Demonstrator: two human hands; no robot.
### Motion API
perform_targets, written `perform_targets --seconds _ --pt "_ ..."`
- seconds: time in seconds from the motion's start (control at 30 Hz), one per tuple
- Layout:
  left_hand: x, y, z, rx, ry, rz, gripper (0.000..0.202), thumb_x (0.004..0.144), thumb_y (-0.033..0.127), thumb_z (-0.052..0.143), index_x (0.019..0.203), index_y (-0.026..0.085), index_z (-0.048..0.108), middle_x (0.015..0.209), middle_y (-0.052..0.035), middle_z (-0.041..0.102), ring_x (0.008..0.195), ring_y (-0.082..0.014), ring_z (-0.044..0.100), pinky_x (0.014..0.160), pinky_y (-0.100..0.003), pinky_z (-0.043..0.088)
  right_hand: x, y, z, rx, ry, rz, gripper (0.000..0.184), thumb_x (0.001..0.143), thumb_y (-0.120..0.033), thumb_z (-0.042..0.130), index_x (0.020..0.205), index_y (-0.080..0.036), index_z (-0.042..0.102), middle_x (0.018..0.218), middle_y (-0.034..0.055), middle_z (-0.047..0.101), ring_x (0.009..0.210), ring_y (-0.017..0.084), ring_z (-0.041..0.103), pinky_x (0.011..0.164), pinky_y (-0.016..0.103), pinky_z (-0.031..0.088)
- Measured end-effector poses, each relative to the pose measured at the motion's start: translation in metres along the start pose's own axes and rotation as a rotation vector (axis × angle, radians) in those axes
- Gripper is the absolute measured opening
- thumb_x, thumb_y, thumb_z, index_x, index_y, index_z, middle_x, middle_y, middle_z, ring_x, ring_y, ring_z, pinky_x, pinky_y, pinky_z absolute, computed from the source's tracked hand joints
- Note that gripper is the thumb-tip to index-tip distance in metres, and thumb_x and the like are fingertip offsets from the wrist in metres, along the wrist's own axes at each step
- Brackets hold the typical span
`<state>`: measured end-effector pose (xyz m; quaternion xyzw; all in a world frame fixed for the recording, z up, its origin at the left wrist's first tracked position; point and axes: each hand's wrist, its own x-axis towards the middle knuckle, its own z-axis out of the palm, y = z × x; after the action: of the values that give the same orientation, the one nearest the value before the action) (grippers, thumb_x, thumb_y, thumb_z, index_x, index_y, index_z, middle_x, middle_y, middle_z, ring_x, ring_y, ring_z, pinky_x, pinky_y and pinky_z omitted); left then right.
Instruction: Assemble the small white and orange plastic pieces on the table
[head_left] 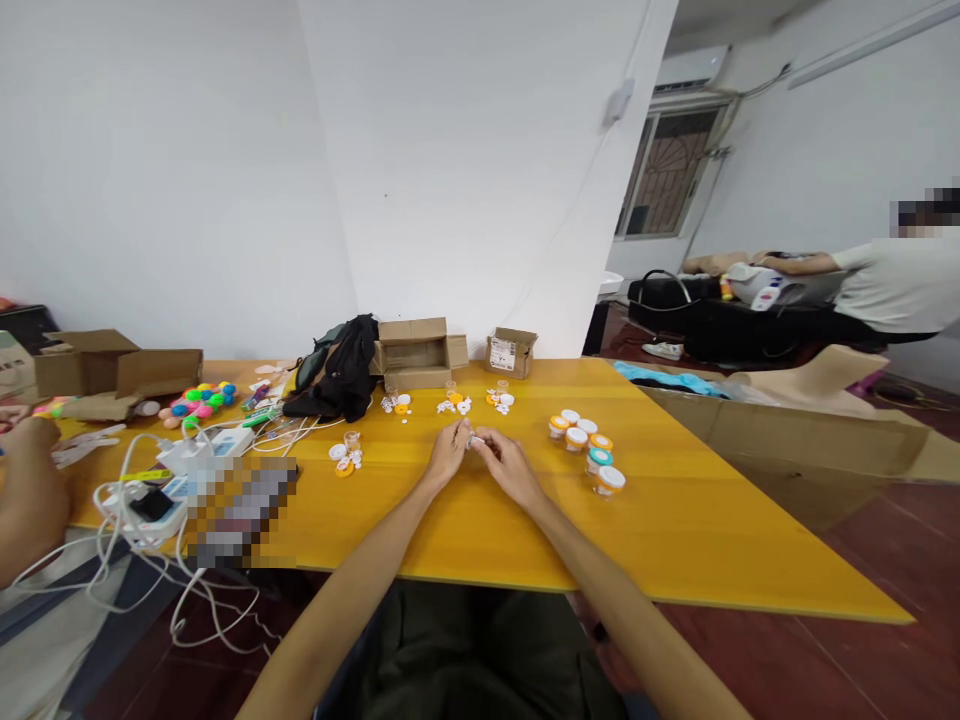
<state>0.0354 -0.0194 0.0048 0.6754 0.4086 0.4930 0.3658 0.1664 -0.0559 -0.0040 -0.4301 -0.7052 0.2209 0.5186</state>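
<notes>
My left hand [448, 452] and my right hand [504, 458] meet over the middle of the table, fingers pinched. Between their fingertips is a small whitish piece [472, 441], partly hidden and too small to name. Beyond them lie small groups of loose parts: a clear jar [451, 388] beside white pieces and an orange ring [455, 399], with similar groups to either side. Closer on the left stands another clear jar [352, 440] with a white lid [337, 452] and an orange ring [344, 468]. To the right are several capped jars, one with a teal rim [599, 457] and one white-topped [611, 480].
An open cardboard box [415, 355], a smaller box [511, 353] and a black bag [337, 370] stand along the wall. Power strips [196, 450] with tangled white cables lie left, near another person's arm [30, 490]. A large carton [739, 440] sits beyond the table's right edge.
</notes>
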Motion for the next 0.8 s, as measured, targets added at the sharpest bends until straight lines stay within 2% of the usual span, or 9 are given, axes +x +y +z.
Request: perform_targets --seconds 0.27,0.53,0.8 --pt "-0.001 0.004 -0.001 -0.01 -0.011 -0.042 0.036 0.086 0.044 0.045 0.058 0.021 0.043 0.053 0.0045 0.04 0.054 -0.0122 0.037 0.055 -0.025 0.034 -0.003 -0.004 -0.002 -0.135 0.025 -0.105 0.019 0.089 -0.034 0.047 0.086 -0.025 0.064 0.086 0.0043 0.071 0.075 0.021 0.063 0.071 0.032 0.05" --pt "-0.002 0.005 0.0 0.062 -0.034 0.008 0.033 0.087 0.038 0.046 0.059 0.02 0.045 0.055 0.004 0.046 0.057 -0.0129 0.042 0.06 -0.026 0.038 -0.004 0.003 0.004 -0.29 0.027 -0.072 0.014 0.085 -0.026 0.049 0.089 -0.026 0.062 0.084 0.0039 0.071 0.077 0.022 0.064 0.07 0.031 0.049" --pt "-0.002 0.001 0.0 0.129 -0.05 -0.01 0.032 0.087 0.041 0.045 0.062 0.021 0.049 0.06 0.0017 0.054 0.063 -0.0156 0.049 0.067 -0.027 0.041 -0.006 0.013 0.006 -0.395 0.003 -0.075 0.018 0.086 -0.023 0.049 0.096 -0.025 0.064 0.091 0.0065 0.072 0.077 0.023 0.066 0.069 0.031 0.048"
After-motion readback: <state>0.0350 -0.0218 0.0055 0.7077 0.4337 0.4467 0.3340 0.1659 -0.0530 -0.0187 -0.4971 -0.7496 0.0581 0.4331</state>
